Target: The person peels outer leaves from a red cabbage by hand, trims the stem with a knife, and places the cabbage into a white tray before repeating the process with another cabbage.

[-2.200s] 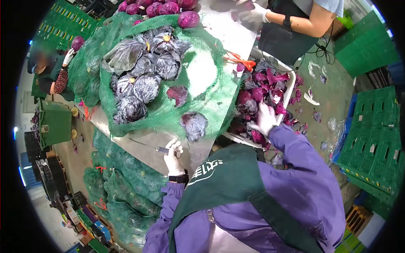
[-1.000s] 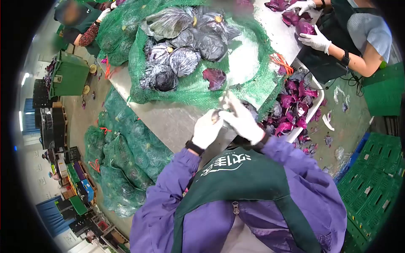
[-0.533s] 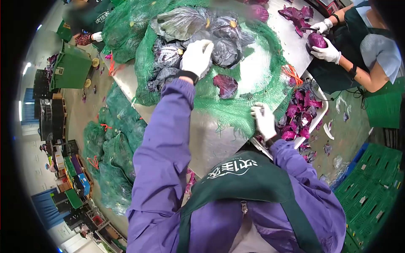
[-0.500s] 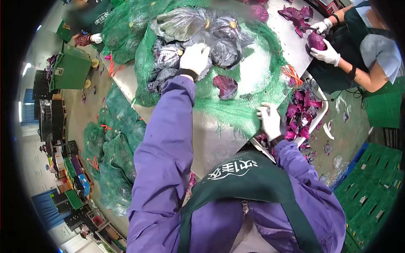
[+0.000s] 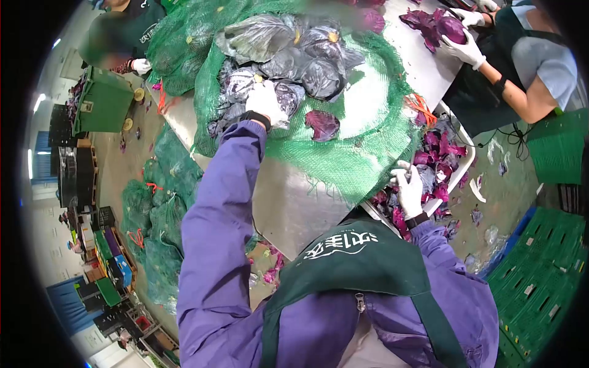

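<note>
My left hand [image 5: 266, 104], in a white glove, is closed over a dark purple cabbage in the heap of cabbages [image 5: 285, 61], its fingertips partly hidden. The heap lies on an opened green net bag [image 5: 343, 168] on the metal table [image 5: 288, 211]. A loose purple leaf [image 5: 323, 125] rests on the net, right of that hand. My right hand [image 5: 411, 189], also gloved, is beside the net's right edge, above a crate of purple leaves [image 5: 437, 164]. Its fingers are bent but apart, with nothing visible between them.
At upper right a co-worker's gloved hand [image 5: 466, 50] holds a purple cabbage [image 5: 451, 29]. Another person [image 5: 123, 34] stands at upper left. Filled net bags [image 5: 165, 211] lie on the floor at left. Green crates [image 5: 543, 276] are stacked at lower right.
My left hand has moved left and slightly down over the cabbages. My right hand has shifted right and down, away from the net. The co-worker's cabbage has moved up and left.
</note>
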A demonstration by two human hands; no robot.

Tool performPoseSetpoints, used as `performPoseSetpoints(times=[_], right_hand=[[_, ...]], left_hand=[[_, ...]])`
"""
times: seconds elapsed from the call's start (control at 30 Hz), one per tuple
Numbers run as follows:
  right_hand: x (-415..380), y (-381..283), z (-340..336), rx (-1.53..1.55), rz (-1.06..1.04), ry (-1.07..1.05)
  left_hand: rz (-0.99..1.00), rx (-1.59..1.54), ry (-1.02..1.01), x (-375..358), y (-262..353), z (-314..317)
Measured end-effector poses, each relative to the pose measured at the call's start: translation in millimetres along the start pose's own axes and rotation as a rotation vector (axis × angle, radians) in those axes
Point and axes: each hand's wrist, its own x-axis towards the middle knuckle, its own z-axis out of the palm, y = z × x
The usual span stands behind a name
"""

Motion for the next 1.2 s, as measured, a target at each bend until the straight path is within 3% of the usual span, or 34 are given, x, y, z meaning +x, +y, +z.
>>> performPoseSetpoints(times=[0.07,0.2,0.4,0.47,0.53,0.57,0.6,0.63,0.67,0.73,0.8,0.83,0.9,0.93,1.0,1.07,1.1,1.13,1.17,1.2], right_hand=[[-12.2,-8.2,9.2,-0.108,-0.041,-0.056],[-42.7,-15.1,17.3,-0.025,0.102,-0.160],[-61.5,-4.7,4.7,-0.039,0.115,-0.209],[-60.0,-6.0,3.6,-0.030,0.085,-0.223],[-58.5,-11.6,5.2,-0.035,0.062,-0.253],[-57.6,-14.9,8.2,-0.034,0.060,-0.256],[-58.2,-19.0,12.7,-0.015,0.055,-0.285],[-59.5,-24.8,17.0,0.001,0.053,-0.314],[-60.5,-38.6,22.6,-0.036,0.103,-0.331],[-53.8,-63.7,35.7,-0.195,0.052,-0.338],[-25.3,-53.5,57.2,-0.290,-0.285,-0.223],[-11.9,-60.9,68.6,-0.421,-0.440,-0.151],[18.9,-61.8,101.8,-0.358,-0.536,-0.153],[27.3,-78.7,110.7,-0.649,-0.470,-0.253],[62.6,-45.7,137.4,-0.755,-0.773,-0.206],[87.3,-22.3,150.5,-1.054,-0.825,-0.219],[92.5,-25.4,151.6,-1.054,-0.829,-0.223],[96.7,-27.6,152.3,-0.942,-0.668,-0.343],[99.3,-29.0,153.8,-0.826,-0.502,-0.457],[102.0,-31.7,157.5,-0.828,-0.502,-0.462]], left_hand=[[-0.195,-0.193,-0.142,0.3,6.9,-5.3],[-0.111,-0.303,-0.180,5.1,-9.5,-3.0],[-0.222,-0.659,0.125,-37.7,1.4,17.0],[-0.109,-1.008,0.305,-41.6,-7.2,42.9],[-0.104,-1.451,0.348,-66.3,-0.2,44.6],[-0.230,-1.626,0.249,-95.4,11.5,17.8],[-0.240,-1.855,0.243,-110.1,9.4,30.4],[-0.390,-2.017,0.146,-140.5,16.4,25.6],[-0.198,-1.934,0.251,-158.6,11.5,49.6],[-0.320,-2.315,0.061,-198.3,14.0,80.7],[-0.243,-2.394,0.085,-227.8,31.7,93.1],[-0.298,-2.395,0.095,-241.5,38.9,99.8],[-0.517,-2.350,0.057,-267.3,47.3,116.2],[-0.759,-2.278,-0.019,-276.9,51.2,126.4],[-0.691,-2.115,-0.035,-287.5,51.2,132.0],[-0.688,-2.029,-0.059,-295.3,52.4,131.5],[-0.552,-1.825,0.066,-298.0,51.0,141.4],[-0.421,-1.610,0.179,-299.8,48.0,151.1],[-0.347,-1.641,0.219,-302.6,61.8,101.8],[-0.352,-1.643,0.220,-300.9,60.8,106.1]])
